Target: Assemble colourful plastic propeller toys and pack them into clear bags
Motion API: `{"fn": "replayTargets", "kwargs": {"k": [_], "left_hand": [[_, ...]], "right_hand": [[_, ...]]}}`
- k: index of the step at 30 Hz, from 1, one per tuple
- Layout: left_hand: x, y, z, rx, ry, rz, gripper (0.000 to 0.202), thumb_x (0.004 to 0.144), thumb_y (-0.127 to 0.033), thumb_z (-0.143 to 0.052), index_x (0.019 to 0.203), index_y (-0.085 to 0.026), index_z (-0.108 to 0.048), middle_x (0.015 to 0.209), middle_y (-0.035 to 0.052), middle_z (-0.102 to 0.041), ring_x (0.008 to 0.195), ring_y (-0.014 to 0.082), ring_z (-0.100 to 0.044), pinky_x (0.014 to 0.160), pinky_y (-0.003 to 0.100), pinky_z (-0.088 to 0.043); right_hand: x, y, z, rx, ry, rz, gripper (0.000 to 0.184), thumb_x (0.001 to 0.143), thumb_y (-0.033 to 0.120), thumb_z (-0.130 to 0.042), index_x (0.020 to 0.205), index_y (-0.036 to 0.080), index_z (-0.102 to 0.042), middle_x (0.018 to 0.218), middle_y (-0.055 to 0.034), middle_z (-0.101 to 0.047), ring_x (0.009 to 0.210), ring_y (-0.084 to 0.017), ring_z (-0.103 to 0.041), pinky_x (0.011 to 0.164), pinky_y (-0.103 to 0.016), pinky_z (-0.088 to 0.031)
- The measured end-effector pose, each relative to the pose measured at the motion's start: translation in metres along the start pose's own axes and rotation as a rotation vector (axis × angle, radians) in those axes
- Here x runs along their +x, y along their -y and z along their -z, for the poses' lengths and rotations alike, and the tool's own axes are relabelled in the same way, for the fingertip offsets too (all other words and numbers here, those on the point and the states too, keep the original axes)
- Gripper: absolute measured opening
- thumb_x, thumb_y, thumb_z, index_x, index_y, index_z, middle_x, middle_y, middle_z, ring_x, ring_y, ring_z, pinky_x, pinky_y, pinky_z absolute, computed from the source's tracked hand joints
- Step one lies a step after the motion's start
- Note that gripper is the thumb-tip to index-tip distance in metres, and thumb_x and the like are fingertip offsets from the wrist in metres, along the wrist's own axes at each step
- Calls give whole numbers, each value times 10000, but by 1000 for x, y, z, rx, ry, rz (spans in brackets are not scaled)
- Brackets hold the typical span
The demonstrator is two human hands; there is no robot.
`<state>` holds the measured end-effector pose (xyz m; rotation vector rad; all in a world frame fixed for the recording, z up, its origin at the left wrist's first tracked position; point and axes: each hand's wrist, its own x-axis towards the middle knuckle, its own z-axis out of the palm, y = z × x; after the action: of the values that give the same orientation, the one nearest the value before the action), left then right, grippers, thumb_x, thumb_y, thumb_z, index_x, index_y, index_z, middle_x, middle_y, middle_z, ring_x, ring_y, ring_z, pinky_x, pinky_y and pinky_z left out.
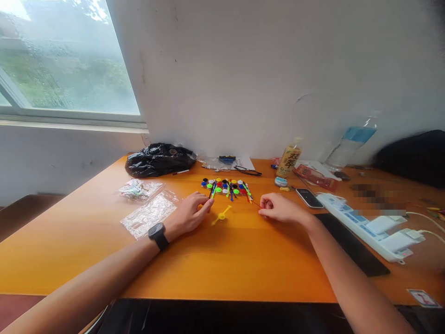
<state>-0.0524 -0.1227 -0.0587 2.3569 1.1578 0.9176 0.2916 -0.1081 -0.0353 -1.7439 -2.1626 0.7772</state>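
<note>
On the table, my left hand (189,212) rests with fingers loosely stretched, holding nothing I can see. Just to its right is a small yellow piece (222,216), a round disc with a thin arm on each side, slightly blurred. My right hand (276,207) is closed in a pinch, and a thin reddish stick (256,204) juts left from its fingertips; its full shape is hidden. Between and beyond both hands sit rows of small coloured discs (219,190) in black, white, yellow, red, blue and green. Thin coloured pointed strips (231,192) lie among them.
Plastic bags (149,215) lie left of my left hand, with a black bag (160,160) behind. At right are a bottle (288,158), a phone (309,198), a power strip (361,227) and a black mat (351,246). Glasses (247,171) lie near the wall.
</note>
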Motion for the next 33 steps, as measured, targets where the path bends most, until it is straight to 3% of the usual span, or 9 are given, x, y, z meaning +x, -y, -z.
{"fn": "replayTargets", "kwargs": {"k": [5,8,13,16,20,23,26,28,33], "left_hand": [[1,-11,5,6,80,5,575,1105,-533,-312,730,-211,-606,751,50,-639,765,220,-568,724,366,-465],[2,-16,8,-17,167,-94,564,1106,-534,-309,769,-216,-630,783,53,-650,790,221,-575,770,377,-488],[1,-23,10,-47,262,-226,430,1083,-522,-423,1101,-236,-744,1062,100,-728,983,249,-632,931,409,-515],[-1,-20,8,-69,271,-255,345,1056,-480,-520,1229,-260,-721,1168,100,-727,1078,262,-642,999,425,-513],[-3,-13,3,-129,275,-311,345,1009,-402,-630,1330,-288,-682,1307,81,-715,1176,259,-644,1075,432,-501],[-3,-11,1,-126,236,-289,299,1007,-355,-624,1283,-274,-705,1281,79,-733,1161,252,-660,1064,428,-522],[-2,-9,-1,-67,134,-205,236,1010,-296,-584,1190,-244,-728,1181,83,-754,1098,253,-671,1011,431,-554],[-1,-5,-3,-28,59,-172,224,1001,-275,-583,1166,-235,-729,1172,88,-748,1102,259,-664,1004,436,-560],[0,14,-12,96,-44,-142,395,975,-281,-629,1367,-233,-648,1410,107,-660,1296,301,-587,1132,489,-503]], "right_hand": [[4,8,-11,78,-123,138,221,817,416,-700,836,200,-656,698,-8,-656,631,-170,-564,572,-276,-380],[5,15,-20,140,-199,218,240,844,441,-698,864,203,-671,713,-1,-636,642,-167,-538,581,-279,-376],[4,28,-34,183,-274,315,232,909,450,-678,912,218,-678,762,-8,-654,647,-166,-517,613,-301,-399],[3,37,-40,179,-339,387,200,945,425,-655,950,228,-692,892,-47,-702,785,-205,-586,730,-334,-457],[1,44,-50,132,-329,449,143,958,380,-649,969,249,-705,986,-68,-728,956,-247,-627,861,-370,-479],[0,45,-57,35,-309,392,137,959,383,-656,961,251,-693,953,-48,-729,884,-227,-638,797,-346,-466],[-3,46,-58,-71,-282,316,206,959,456,-667,956,250,-671,829,-11,-693,725,-191,-599,677,-318,-410],[-5,47,-57,-97,-256,335,262,934,503,-701,974,248,-658,850,-7,-683,717,-181,-589,669,-308,-402],[-9,49,-52,-123,-174,460,168,934,378,-700,978,241,-612,982,-23,-664,811,-177,-592,716,-286,-422]]}}
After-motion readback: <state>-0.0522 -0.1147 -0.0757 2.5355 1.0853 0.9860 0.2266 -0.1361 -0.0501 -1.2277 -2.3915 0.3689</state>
